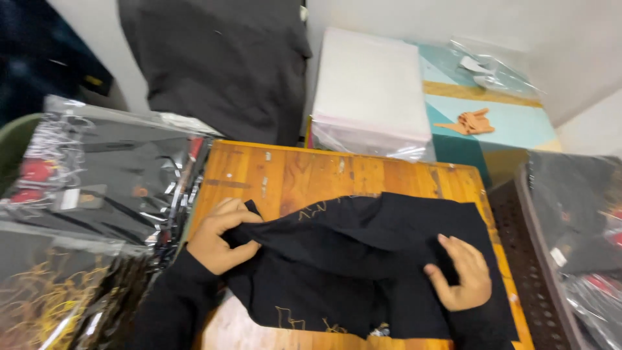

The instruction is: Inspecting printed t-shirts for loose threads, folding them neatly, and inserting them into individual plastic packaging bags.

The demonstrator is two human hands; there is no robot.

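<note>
Head view: a black shirt (363, 259) lies spread over the wooden counter (324, 172), rumpled, with thin gold line-print showing near its top fold and along the near hem. It looks soft and light, limp cloth that sags and creases wherever it is let go, not slippery, nothing fragile about it. Best grip, by my reckoning, is a pinch at an edge or corner, one hand on each side, so the fabric hangs flat between them.

And that is roughly how the hands sit. The left hand (220, 236) is closed on the shirt's left edge, fingers curled round a bunched fold, lifting it slightly off the wood. The right hand (460, 275) rests on the right part of the cloth, fingers half bent, thumb tucked toward the palm, seemingly gathering fabric; whether it truly pinches I cannot tell. The shirt spans the gap between both hands.

Round about: bagged shirts (97, 188) stacked just left of the counter, a white stack of clear bags (372, 91) behind it, a dark crate (528, 259) on the right.
</note>
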